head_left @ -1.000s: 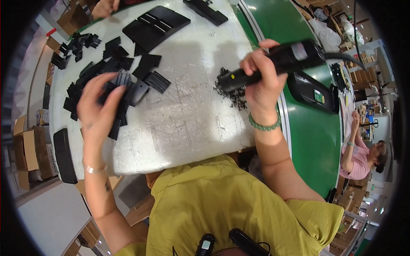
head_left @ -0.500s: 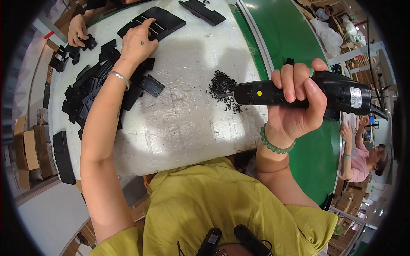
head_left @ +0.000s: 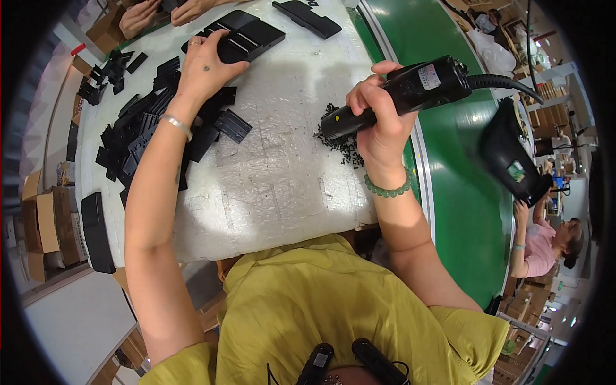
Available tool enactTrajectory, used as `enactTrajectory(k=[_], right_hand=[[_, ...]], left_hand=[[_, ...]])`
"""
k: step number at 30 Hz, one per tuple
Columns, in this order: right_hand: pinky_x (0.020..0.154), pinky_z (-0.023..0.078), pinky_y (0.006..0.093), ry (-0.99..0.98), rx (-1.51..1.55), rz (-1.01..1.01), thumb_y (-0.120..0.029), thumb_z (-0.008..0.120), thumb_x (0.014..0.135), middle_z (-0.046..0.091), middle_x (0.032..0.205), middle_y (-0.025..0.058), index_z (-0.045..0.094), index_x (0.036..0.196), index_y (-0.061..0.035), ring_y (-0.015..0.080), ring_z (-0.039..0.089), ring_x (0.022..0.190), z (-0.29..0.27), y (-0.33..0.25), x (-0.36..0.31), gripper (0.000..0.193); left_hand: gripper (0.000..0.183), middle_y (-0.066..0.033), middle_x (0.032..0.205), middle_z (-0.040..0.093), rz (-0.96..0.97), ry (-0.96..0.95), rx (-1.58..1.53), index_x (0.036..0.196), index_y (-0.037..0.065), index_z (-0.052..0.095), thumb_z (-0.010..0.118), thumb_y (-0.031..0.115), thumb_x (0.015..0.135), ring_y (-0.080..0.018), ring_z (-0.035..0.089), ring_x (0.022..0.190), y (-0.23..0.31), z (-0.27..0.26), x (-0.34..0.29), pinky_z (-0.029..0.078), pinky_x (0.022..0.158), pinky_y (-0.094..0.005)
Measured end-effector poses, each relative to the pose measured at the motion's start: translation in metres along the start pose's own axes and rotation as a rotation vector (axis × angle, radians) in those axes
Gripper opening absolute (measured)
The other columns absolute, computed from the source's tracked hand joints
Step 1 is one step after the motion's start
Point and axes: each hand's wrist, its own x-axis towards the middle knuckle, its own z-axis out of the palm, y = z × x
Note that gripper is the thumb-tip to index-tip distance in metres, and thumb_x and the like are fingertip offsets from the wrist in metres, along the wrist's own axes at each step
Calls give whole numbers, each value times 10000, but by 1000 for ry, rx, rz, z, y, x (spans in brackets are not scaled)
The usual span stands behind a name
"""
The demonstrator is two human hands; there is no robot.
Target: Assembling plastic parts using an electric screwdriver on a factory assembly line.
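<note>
My left hand [head_left: 208,63] lies on the near left part of a black plastic panel [head_left: 263,38] with slots, its thumb stretched out to the right and its fingers apart. In my right hand [head_left: 383,125] is a black corded electric screwdriver [head_left: 410,86], gripped around its body. The front end of the screwdriver points left, over a pile of small black screws [head_left: 346,153]; its tip is hidden. Below my left wrist, partly under the forearm, spreads a heap of flat black plastic pieces [head_left: 138,135].
Another black panel [head_left: 308,18] lies at the far edge of the white padded table [head_left: 276,192]. A co-worker's hands [head_left: 138,18] are at the far left. Right of the table runs a green belt [head_left: 462,212], where a person in pink [head_left: 542,247] touches a curved black part [head_left: 510,154].
My right hand has swung the screwdriver leftward, bringing its front end over the screws. The co-worker's hand has drawn back from the small black parts. A curved black part has appeared above the belt.
</note>
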Motion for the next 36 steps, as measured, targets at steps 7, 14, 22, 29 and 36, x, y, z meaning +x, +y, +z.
enactTrajectory(k=[7,14,22,29,36], right_hand=[[503,403,259,4,30,13,47,534,707,482,609,52,479,948,33,134,476,490,-6,-8,2,248],[510,400,258,-31,-13,-1,32,524,713,489,592,54,473,963,39,130,475,492,-2,1,0,256],[636,351,257,-266,256,-27,-75,476,795,376,608,-45,493,1097,-66,72,382,547,7,-58,-9,303],[584,368,286,-291,284,-76,-89,467,765,372,576,-21,446,1131,-62,108,404,501,9,-78,-18,368],[563,362,260,-566,170,-53,-62,583,758,446,581,-42,440,1022,-111,91,428,495,10,-89,-27,304]], left_hand=[[660,-117,1003,527,131,-247,-406,1122,53,588,792,114,497,-280,536,965,42,-84,-107,429,871,-342],[666,-172,1133,461,78,-423,-502,1142,22,578,804,224,549,-324,515,991,56,-75,-185,443,861,-380],[452,-115,1100,544,457,-123,-427,1088,82,614,741,158,661,-305,503,1021,81,-55,-126,417,868,-383],[195,-34,820,606,554,10,-533,821,65,650,729,65,642,-265,554,874,104,-41,-113,456,743,-339],[144,-37,787,610,577,-7,-409,778,47,617,701,60,663,-250,562,905,107,-51,-123,457,741,-354]])
